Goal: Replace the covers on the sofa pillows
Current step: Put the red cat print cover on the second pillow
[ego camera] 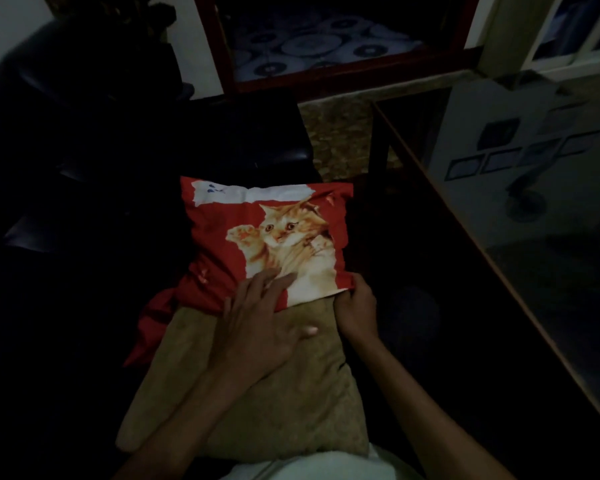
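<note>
in the middle of the frame we have the tan pillow (pixel 257 403) lying on our lap, its far end already inside the red cat-print cover (pixel 267 233), which lies on the dark sofa (pixel 84 168) ahead of us. our right hand (pixel 355 303) pinches the open hem of the cover at its lower right corner, fingers curled round the cloth, while our left hand (pixel 257 320) lies flat with straight fingers over the hem and the pillow just below it, pressing rather than gripping. we judge the step to be drawing the cover down over the pillow, with well over half of the pillow bare. to do it well we hold the hem taut with the right hand and use the flat left hand to push the filling forward into the far corners, so the top does not stay slack as it looks now at the upper right of the cover. the lower left part of the cover is bunched and trails beside the pillow, so we should bring that side along evenly, or the print will sit askew. whether the opening has a zip we cannot tell in this dim light. a glass-topped desk (pixel 520 188) stands to the right, well apart.
</note>
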Motion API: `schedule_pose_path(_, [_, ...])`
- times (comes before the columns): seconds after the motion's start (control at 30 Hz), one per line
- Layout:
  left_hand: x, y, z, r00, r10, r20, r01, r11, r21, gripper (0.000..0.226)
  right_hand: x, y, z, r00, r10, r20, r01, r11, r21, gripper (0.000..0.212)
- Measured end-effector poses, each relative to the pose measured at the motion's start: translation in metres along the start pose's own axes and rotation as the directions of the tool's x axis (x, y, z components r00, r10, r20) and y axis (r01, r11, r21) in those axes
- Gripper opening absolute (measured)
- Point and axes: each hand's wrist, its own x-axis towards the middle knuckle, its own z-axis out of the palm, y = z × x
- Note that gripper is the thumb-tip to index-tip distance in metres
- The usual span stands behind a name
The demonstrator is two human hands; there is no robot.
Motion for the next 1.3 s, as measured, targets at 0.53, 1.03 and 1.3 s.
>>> schedule_pose_path(0.53, [0.064,-0.026,-0.061,0.933,-0.357,-0.055,0.137,0.492,-0.860,0.059,0.038,-0.175,0.023,0.709,-0.697,0.108,0.702,0.684,-0.199,0.016])
schedule_pose_path(1.03, [0.115,-0.054,-0.064,0.918,-0.124,-0.376,-0.037,0.919,-0.393,0.015,0.048,-0.156,0.011,0.809,-0.581,0.084,0.529,0.660,-0.533,0.019])
schedule_pose_path(1.3, [0.097,-0.050,-0.070,0.912,0.053,-0.407,-0.218,0.903,-0.371,0.019,-0.004,-0.137,0.015,0.744,-0.559,0.367,0.635,0.762,-0.127,0.021])
